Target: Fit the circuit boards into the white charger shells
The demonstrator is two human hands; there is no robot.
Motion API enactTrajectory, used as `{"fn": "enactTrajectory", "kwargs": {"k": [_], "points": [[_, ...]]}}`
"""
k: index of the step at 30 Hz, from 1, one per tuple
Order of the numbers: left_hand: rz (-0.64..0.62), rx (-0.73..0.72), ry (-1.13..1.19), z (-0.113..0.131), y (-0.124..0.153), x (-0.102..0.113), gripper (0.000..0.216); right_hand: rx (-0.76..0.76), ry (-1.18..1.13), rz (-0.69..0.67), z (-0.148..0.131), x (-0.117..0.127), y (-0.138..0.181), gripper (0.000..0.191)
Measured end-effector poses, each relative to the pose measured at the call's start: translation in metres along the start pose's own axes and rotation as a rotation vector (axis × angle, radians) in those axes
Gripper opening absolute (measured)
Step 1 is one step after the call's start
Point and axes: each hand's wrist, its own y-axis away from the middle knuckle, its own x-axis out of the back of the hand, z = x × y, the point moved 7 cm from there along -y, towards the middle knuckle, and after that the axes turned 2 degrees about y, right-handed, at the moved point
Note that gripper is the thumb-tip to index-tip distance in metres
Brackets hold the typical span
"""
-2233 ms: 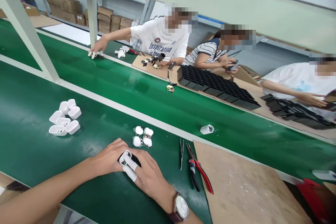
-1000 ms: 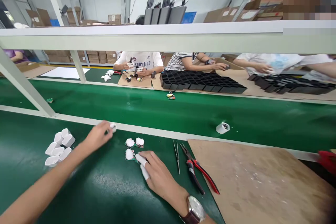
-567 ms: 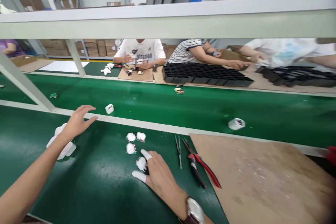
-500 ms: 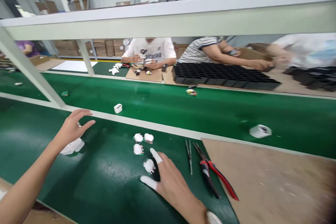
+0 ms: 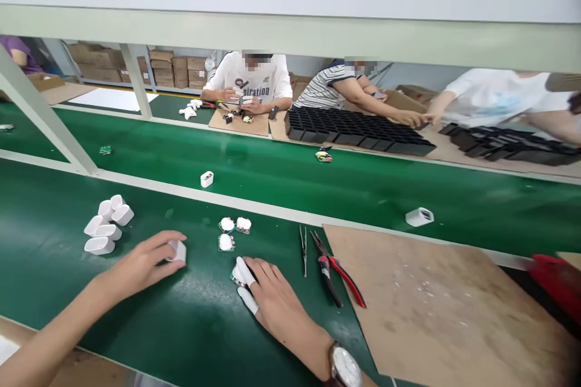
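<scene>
My left hand has its thumb and fingers closed around a small white plastic housing, partly hidden by the fingers. To its left stand several similar white housings with their open ends up. White finger cots cover the thumb and index finger of my right hand. Those two fingers close on a small circuit board topped with a white blob; the index finger hides part of it. Just beyond lie three more boards with white blobs.
Tweezers and red-and-black pliers lie right of my right hand, beside a cardboard sheet. White housings and loose boards sit on the green belt. Co-workers sit opposite, near black divided trays.
My left hand has moved right and nearer, away from the group of housings, with one housing in it. My right hand's fingers have closed in on the nearest board. The view has shifted somewhat.
</scene>
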Motion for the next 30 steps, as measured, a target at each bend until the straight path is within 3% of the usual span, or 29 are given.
{"fn": "enactTrajectory", "kwargs": {"k": [3,5,7,10,12,17,21,23,25,28,30], "points": [[-0.115,-0.085,0.129,0.021,-0.028,-0.043,0.014,0.006,-0.082,-0.087,0.003,0.003,0.003,0.053],[-0.146,-0.058,0.199,0.021,-0.038,-0.062,0.011,0.031,-0.137,-0.122,0.005,0.008,0.006,0.065],[-0.154,0.013,0.27,0.013,-0.04,-0.073,0.037,0.081,-0.175,-0.122,0.006,0.012,0.009,0.068],[-0.163,0.091,0.364,0.006,-0.033,-0.078,0.081,0.138,-0.248,-0.093,0.006,0.014,0.009,0.058],[-0.164,0.117,0.415,0.005,-0.027,-0.079,0.084,0.114,-0.305,-0.046,0.007,0.015,0.005,0.052],[-0.107,0.159,0.363,0.002,-0.024,-0.081,0.064,0.011,-0.443,0.175,0.0,0.031,-0.015,0.046],[-0.162,0.156,0.404,-0.008,-0.024,-0.072,0.099,-0.052,-0.48,0.234,-0.006,0.038,-0.026,0.046],[-0.257,0.139,0.484,-0.009,-0.024,-0.071,0.092,-0.106,-0.496,0.258,-0.005,0.037,-0.026,0.045],[-0.297,0.149,0.513,-0.008,-0.024,-0.071,0.063,-0.142,-0.51,0.285,-0.006,0.035,-0.024,0.044],[-0.159,0.109,0.448,0.0,-0.028,-0.07,0.038,-0.11,-0.489,0.272,-0.014,0.03,-0.023,0.045],[-0.071,0.044,0.377,0.01,-0.029,-0.071,0.044,-0.058,-0.439,0.229,-0.021,0.028,-0.023,0.046]]}}
